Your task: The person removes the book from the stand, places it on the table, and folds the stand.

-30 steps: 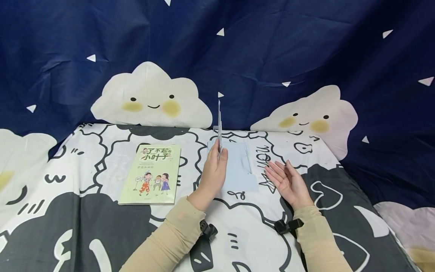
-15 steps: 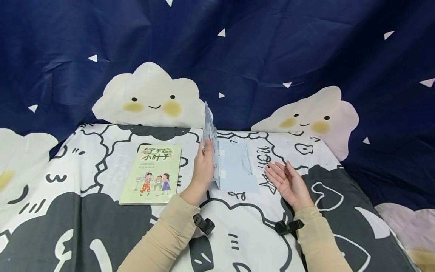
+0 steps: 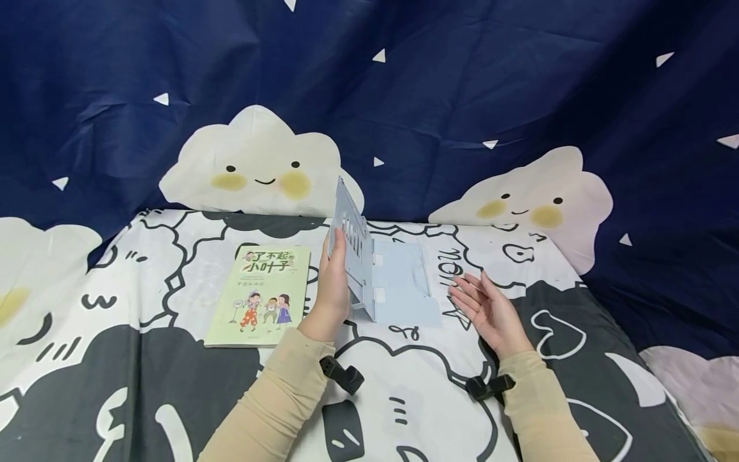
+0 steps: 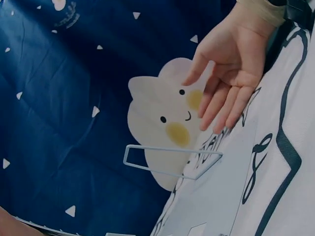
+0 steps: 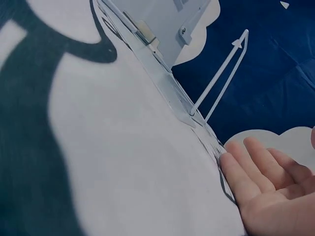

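In the head view, the left hand (image 3: 333, 292) holds the raised panel (image 3: 356, 256) of the blue stand (image 3: 401, 282) near its left edge; the thumb presses the slotted face and the other fingers are mostly hidden behind it, so I cannot tell their spacing; the stand rests on the cloth (image 3: 416, 385), between the two hands; the green book (image 3: 260, 298) lies to the left of the stand; the right hand (image 3: 493, 317) is raised to the right of it, apart, with the fingers slightly bent. In the left wrist view, the right hand has its fingers close together and its thumb apart; the wire loop (image 4: 174, 150) stands up before the backdrop (image 4: 54, 108). In the right wrist view, the right hand is near this loop; a screw (image 5: 183, 30) shows on the panel.
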